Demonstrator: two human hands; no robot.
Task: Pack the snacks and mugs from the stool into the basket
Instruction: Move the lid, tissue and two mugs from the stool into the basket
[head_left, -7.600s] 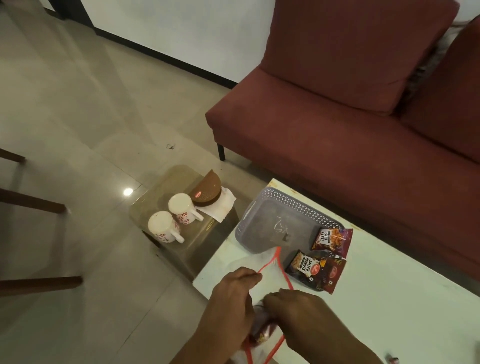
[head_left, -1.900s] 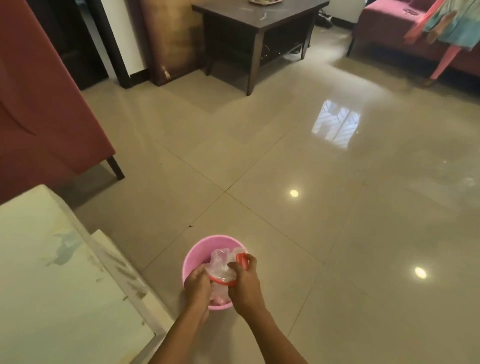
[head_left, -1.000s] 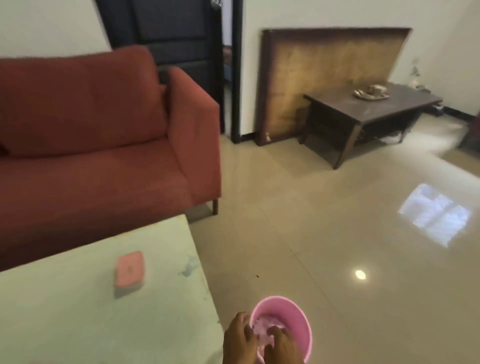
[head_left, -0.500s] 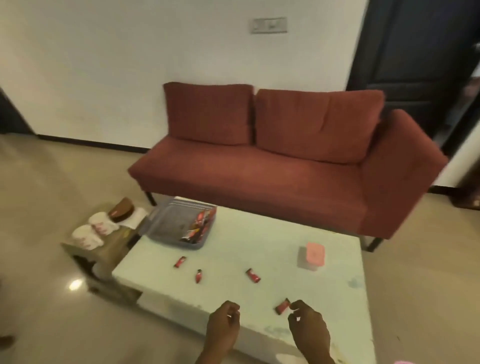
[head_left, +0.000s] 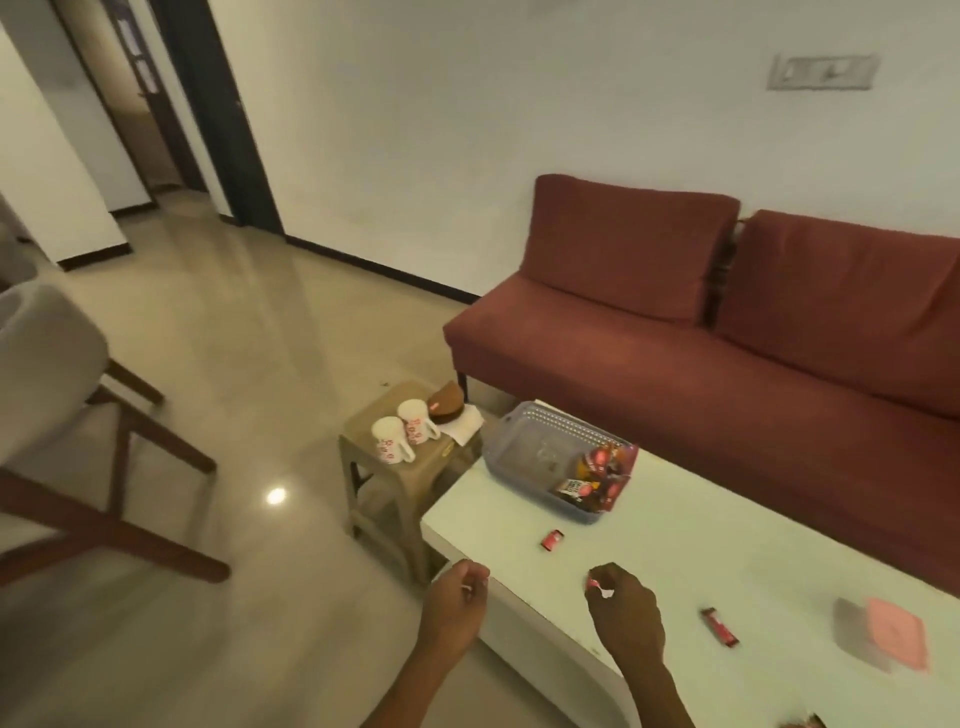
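Right hand (head_left: 626, 610) over the near edge of the pale green-white table (head_left: 727, 545), fingers curled, pinching a small red-and-white scrap, likely a sweet or wrapper; too blurred to be sure. Left hand (head_left: 457, 605) just off the table's near-left corner, fingers curled in, something tiny and pale at the fingertips; whether it has a real hold, cannot tell. Small red wrapped sweet (head_left: 552, 540) on the table beyond the hands; longer red wrapped bar (head_left: 719, 627) lies near the right hand toward the near edge. Grey perforated plastic basket (head_left: 524, 447) at the far-left corner, red-and-dark snack packets (head_left: 597, 475) heaped at its right end. Beige plastic stool (head_left: 405, 467) stands just beside that corner, carrying two white mugs with red print (head_left: 402, 434) and a brown half-round snack pack (head_left: 445, 402) on white paper. Risks, as judged: both hands occupied, so a mug grabbed one-handed may slip; mugs stand close together and could knock each other; the basket sits near the table edge and a heavy mug set down hard might tip or shove it.
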